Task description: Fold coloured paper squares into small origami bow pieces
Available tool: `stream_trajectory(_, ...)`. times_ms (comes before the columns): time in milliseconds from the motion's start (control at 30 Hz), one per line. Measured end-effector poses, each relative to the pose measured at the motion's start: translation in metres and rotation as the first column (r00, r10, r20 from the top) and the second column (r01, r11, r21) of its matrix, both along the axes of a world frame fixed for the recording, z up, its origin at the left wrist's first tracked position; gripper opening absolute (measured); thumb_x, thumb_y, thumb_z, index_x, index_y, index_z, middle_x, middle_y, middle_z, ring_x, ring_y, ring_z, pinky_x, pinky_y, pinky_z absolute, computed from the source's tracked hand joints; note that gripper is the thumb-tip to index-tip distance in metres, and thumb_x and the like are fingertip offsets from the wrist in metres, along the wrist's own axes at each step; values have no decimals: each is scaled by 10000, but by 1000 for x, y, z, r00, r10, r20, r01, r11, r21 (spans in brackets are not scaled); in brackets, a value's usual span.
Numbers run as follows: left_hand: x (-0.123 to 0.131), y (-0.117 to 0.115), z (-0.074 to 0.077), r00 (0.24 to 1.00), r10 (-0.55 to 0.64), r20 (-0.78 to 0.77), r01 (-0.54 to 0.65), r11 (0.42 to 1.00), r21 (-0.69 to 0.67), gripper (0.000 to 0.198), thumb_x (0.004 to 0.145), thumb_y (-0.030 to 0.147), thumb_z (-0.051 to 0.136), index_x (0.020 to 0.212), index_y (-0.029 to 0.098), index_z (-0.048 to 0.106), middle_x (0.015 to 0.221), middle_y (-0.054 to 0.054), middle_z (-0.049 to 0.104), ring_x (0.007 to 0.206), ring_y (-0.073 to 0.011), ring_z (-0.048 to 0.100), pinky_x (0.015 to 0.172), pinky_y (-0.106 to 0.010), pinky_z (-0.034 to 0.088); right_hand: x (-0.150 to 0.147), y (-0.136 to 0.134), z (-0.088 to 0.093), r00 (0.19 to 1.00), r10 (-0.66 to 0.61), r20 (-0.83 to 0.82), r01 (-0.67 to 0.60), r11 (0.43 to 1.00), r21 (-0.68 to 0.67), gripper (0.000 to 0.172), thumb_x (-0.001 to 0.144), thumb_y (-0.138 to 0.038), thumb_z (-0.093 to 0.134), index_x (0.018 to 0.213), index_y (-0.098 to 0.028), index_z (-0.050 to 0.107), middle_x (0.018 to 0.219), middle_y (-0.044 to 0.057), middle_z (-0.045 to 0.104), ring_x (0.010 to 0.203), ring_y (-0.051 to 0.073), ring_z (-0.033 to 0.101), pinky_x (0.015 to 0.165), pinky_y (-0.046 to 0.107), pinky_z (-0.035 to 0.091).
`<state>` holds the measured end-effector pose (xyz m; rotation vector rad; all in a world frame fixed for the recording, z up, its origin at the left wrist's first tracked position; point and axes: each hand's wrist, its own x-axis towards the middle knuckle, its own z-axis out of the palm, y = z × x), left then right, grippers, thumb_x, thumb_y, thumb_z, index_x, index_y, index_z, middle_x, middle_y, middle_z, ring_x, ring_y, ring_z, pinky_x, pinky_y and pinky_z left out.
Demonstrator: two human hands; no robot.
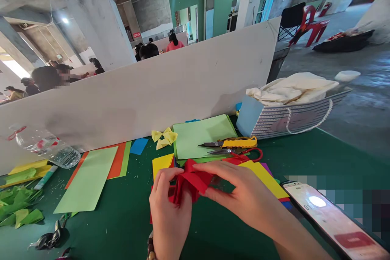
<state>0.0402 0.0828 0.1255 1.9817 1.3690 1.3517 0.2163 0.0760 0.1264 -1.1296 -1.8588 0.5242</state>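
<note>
Just in front of the pale green stack [204,132] on the bench [122,227], I held the folded red paper [196,180] between both hands. The fingers of my left hand [171,215] pinched its left side; those of my right hand [242,193] pinched its right flap. Red-handled scissors [229,151] lay across the stack's near right corner. Crisp work, I judged, called for a steady left grip, aligned edges and light right-hand pressure.
</note>
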Motion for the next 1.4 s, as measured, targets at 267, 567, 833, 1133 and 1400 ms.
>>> stream_trajectory(267,1,-2,-2,992,-77,102,77,997,10,271,795,66,538,1004,239,544,934,-23,598,739,-137,623,560,-204,539,-15,5,-6,992,-65,-109,56,995,-85,463,870,-239,544,1323,-258,455,1015,58,673,856,166,674,674,261,580)
stream_trajectory(567,2,-6,-13,987,-97,129,49,943,330,316,749,-13,515,928,245,545,974,-33,571,871,-171,586,711,-290,554,-21,3,-10,979,-121,-164,153,968,198,400,852,-265,587,1245,-258,511,881,38,672,739,157,658,617,235,554)
stream_trajectory(833,-4,3,-11,998,-25,65,-1,928,373,308,788,-26,489,943,233,552,960,-45,559,884,-171,589,735,-303,559,15,-16,9,992,3,123,-23,986,163,559,844,-176,566,1362,-327,421,1321,45,552,1189,188,557,941,308,529)
stream_trajectory(1133,8,-3,0,995,-77,-65,90,972,217,270,812,2,489,939,232,551,889,-9,607,824,-137,608,701,-220,537,-4,-2,4,970,-169,177,73,890,450,208,889,-160,574,1078,-231,624,1003,40,716,882,170,674,767,305,559)
stream_trajectory(1400,5,-4,0,995,-87,-56,90,994,61,230,826,62,492,967,236,541,908,-8,611,818,-145,626,724,-251,546,-10,2,-8,969,-228,90,167,882,441,111,894,-146,556,939,-209,636,832,19,705,742,130,668,654,235,531)
